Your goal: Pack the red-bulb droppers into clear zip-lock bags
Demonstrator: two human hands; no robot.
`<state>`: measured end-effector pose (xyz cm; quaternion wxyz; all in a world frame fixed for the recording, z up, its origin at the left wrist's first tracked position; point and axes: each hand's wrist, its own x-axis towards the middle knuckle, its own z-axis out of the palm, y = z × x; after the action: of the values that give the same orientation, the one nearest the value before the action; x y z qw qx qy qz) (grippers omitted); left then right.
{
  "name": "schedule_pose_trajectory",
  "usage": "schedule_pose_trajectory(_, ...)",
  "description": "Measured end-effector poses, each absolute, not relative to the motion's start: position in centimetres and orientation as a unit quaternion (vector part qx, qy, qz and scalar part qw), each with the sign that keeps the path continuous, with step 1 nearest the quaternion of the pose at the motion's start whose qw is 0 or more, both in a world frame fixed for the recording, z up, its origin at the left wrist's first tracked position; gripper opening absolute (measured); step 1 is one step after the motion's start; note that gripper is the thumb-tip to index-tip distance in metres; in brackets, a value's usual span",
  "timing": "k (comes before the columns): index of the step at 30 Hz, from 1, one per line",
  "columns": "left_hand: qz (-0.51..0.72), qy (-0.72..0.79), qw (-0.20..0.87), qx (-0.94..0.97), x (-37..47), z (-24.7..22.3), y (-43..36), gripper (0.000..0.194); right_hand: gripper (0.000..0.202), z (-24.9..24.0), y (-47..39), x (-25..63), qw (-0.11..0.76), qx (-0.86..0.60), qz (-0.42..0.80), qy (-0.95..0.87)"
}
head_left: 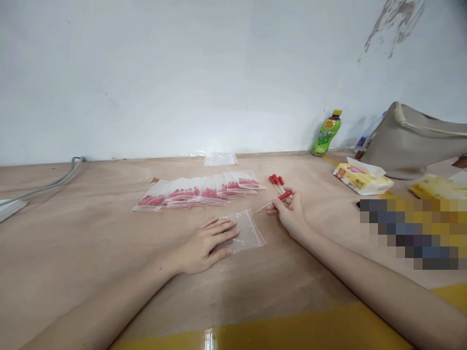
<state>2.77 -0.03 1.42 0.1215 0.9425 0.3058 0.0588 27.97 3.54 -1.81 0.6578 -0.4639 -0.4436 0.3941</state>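
Observation:
My left hand (pixel 207 243) lies flat with its fingers spread on a clear zip bag (pixel 246 231), pressing it to the table. The bag's zip edge faces right. My right hand (pixel 290 211) pinches a dropper (pixel 280 197) with a red bulb and a thin clear tube. The tube's tip points left and down, close to the top right of the bag. Just beyond the right fingers are three more red-bulbed droppers (pixel 276 180), their lower ends hidden behind the hand. A row of overlapping filled zip bags (pixel 182 194), showing red bulbs inside, lies past my left hand.
Flat bags (pixel 221 159) lie against the wall. Right of centre at the back stands a green drink bottle (pixel 327 133). A yellow tissue pack (pixel 363 179) and a beige bag (pixel 412 141) are at right. A grey cable (pixel 62 182) crosses the left side.

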Motion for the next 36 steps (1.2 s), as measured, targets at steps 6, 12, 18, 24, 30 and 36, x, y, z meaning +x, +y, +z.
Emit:
schedule_pose_trajectory(6, 0.067, 0.303, 0.127, 0.942, 2.8, 1.4, 0.0, 0.044, 0.052, -2.1, 3.6, 28.0, 0.637, -0.464, 0.406, -0.463)
schedule_pose_trajectory(12, 0.066, 0.3, 0.131, 0.943, 2.7, 1.3, 0.0, 0.045, 0.054, -1.5, 3.1, 27.6, 0.614, -0.451, 0.458, -0.458)
schedule_pose_trajectory(18, 0.08, 0.296, 0.137, 0.942, 2.7, 1.3, -0.1, 0.049, 0.04, -1.2, 2.6, 27.3, 0.581, -0.41, 0.58, -0.398)
schedule_pose_trajectory(24, 0.108, 0.293, 0.143, 0.939, 2.6, 1.3, -0.2, 0.056, 0.029, -1.2, 2.7, 28.9, 0.456, -0.383, 0.639, -0.486)
schedule_pose_trajectory(30, 0.1, 0.292, 0.144, 0.94, 2.5, 1.1, -0.2, 0.053, 0.026, -0.3, 2.6, 29.8, 0.318, -0.35, 0.627, -0.619)
schedule_pose_trajectory(36, 0.084, 0.29, 0.131, 0.944, 2.5, 1.2, -0.2, 0.055, 0.027, -0.6, 2.3, 29.0, 0.35, -0.309, 0.623, -0.627)
